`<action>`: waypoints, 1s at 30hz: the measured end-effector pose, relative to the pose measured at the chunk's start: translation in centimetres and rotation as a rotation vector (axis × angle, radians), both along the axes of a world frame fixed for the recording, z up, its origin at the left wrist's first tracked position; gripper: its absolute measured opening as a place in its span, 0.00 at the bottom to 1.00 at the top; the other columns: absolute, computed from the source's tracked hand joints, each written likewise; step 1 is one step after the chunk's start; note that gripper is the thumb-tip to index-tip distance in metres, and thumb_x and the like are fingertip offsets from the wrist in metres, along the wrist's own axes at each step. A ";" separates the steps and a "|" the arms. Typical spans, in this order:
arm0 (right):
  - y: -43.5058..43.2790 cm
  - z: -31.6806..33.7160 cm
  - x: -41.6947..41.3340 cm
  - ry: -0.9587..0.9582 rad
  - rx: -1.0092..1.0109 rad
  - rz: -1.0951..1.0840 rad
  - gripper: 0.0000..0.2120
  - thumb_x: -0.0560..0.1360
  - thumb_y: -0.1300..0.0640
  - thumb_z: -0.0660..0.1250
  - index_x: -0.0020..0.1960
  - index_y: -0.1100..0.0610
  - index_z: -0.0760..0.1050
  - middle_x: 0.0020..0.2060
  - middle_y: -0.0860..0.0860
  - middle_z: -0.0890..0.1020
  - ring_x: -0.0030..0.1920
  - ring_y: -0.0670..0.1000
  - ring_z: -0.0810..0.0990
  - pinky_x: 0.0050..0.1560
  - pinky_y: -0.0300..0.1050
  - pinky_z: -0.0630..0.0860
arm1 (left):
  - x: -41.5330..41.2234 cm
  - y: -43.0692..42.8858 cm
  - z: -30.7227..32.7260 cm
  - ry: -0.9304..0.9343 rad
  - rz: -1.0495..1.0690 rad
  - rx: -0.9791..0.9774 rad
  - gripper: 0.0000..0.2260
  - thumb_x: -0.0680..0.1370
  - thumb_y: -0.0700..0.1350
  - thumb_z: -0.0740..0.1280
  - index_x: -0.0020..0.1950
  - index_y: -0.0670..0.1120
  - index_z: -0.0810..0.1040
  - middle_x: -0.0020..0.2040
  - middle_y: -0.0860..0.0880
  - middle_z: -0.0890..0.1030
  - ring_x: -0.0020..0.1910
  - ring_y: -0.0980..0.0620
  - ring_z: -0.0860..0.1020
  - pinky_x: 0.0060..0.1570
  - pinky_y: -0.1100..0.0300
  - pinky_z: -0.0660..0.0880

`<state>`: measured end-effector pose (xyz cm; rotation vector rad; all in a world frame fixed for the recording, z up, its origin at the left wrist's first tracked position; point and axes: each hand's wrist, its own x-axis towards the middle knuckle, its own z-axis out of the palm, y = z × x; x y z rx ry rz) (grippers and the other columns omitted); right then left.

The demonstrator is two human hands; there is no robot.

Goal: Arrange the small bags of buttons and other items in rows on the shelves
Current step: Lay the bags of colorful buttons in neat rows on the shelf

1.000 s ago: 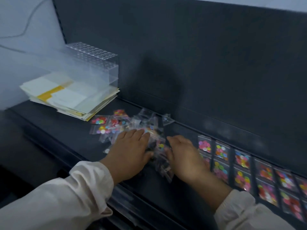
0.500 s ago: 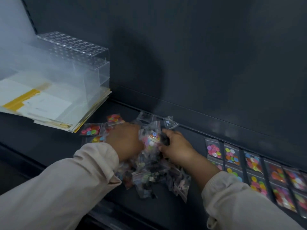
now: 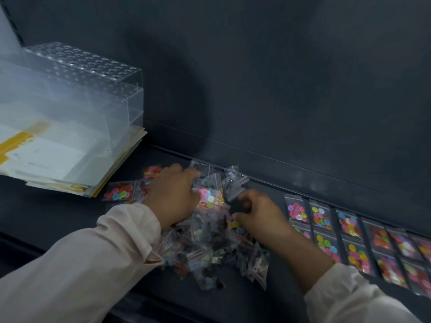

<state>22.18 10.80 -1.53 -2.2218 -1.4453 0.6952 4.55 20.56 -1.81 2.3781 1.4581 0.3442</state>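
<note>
Left hand (image 3: 172, 197) curled atop bag heap (image 3: 210, 243), grip unclear; right hand (image 3: 258, 212) pinches one clear bag (image 3: 234, 187); best lift it singly, extending rows (image 3: 349, 236) at 3 o'clock leftward.

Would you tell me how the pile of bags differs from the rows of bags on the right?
The pile is heaped and overlapping; the rows lie flat, side by side. The pile mixes dark items with bright buttons; the rows show bright buttons only. Both are small clear bags.
</note>
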 end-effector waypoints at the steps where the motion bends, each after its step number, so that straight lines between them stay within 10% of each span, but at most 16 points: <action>1: -0.3 -0.1 -0.1 -0.058 -0.083 0.053 0.17 0.69 0.53 0.71 0.56 0.51 0.73 0.53 0.50 0.75 0.50 0.50 0.77 0.45 0.39 0.70 | 0.2 0.0 0.1 0.065 -0.031 0.012 0.23 0.72 0.55 0.67 0.66 0.55 0.71 0.59 0.45 0.72 0.60 0.43 0.70 0.58 0.55 0.67; 5: -0.4 0.3 -0.7 -0.160 -0.268 0.145 0.19 0.70 0.52 0.69 0.59 0.51 0.71 0.56 0.51 0.73 0.55 0.52 0.75 0.46 0.39 0.69 | 0.9 -0.3 0.1 0.214 -0.070 -0.051 0.18 0.72 0.58 0.66 0.60 0.56 0.74 0.60 0.46 0.70 0.61 0.43 0.67 0.62 0.52 0.64; 9: -0.1 0.5 -1.1 -0.171 -0.246 0.173 0.08 0.71 0.56 0.67 0.38 0.51 0.68 0.42 0.49 0.74 0.44 0.50 0.73 0.40 0.39 0.65 | 1.2 -0.6 0.1 0.061 -0.041 -0.055 0.02 0.72 0.51 0.67 0.43 0.56 0.75 0.52 0.48 0.73 0.58 0.43 0.70 0.59 0.52 0.67; 13: -0.8 0.1 -0.8 0.220 0.010 -0.066 0.12 0.69 0.59 0.72 0.34 0.55 0.69 0.26 0.47 0.74 0.29 0.45 0.71 0.30 0.37 0.67 | 1.1 -0.5 0.2 -0.230 -0.003 -0.084 0.12 0.71 0.48 0.69 0.31 0.59 0.70 0.40 0.53 0.73 0.49 0.43 0.76 0.53 0.49 0.73; 19: -1.7 1.4 0.2 0.884 0.159 -0.378 0.11 0.73 0.63 0.70 0.37 0.54 0.70 0.33 0.51 0.78 0.33 0.48 0.76 0.34 0.40 0.72 | 1.9 -0.9 1.4 -0.608 0.070 -0.255 0.07 0.74 0.47 0.68 0.36 0.52 0.78 0.30 0.54 0.79 0.29 0.54 0.75 0.38 0.57 0.74; 24: -3.2 2.3 1.5 0.947 0.185 -0.378 0.09 0.74 0.65 0.67 0.40 0.52 0.74 0.33 0.48 0.81 0.32 0.45 0.78 0.31 0.39 0.71 | 2.6 -2.4 3.3 -0.647 0.078 -0.194 0.07 0.77 0.45 0.65 0.40 0.47 0.81 0.33 0.53 0.81 0.33 0.56 0.77 0.39 0.62 0.72; 30: -7.8 3.9 4.9 0.987 0.222 -0.317 0.11 0.71 0.70 0.66 0.47 0.55 0.74 0.36 0.53 0.80 0.28 0.47 0.77 0.27 0.39 0.71 | 7.3 -8.0 5.6 -0.801 0.084 -0.631 0.07 0.78 0.37 0.63 0.41 0.47 0.75 0.34 0.47 0.79 0.27 0.56 0.76 0.26 0.66 0.69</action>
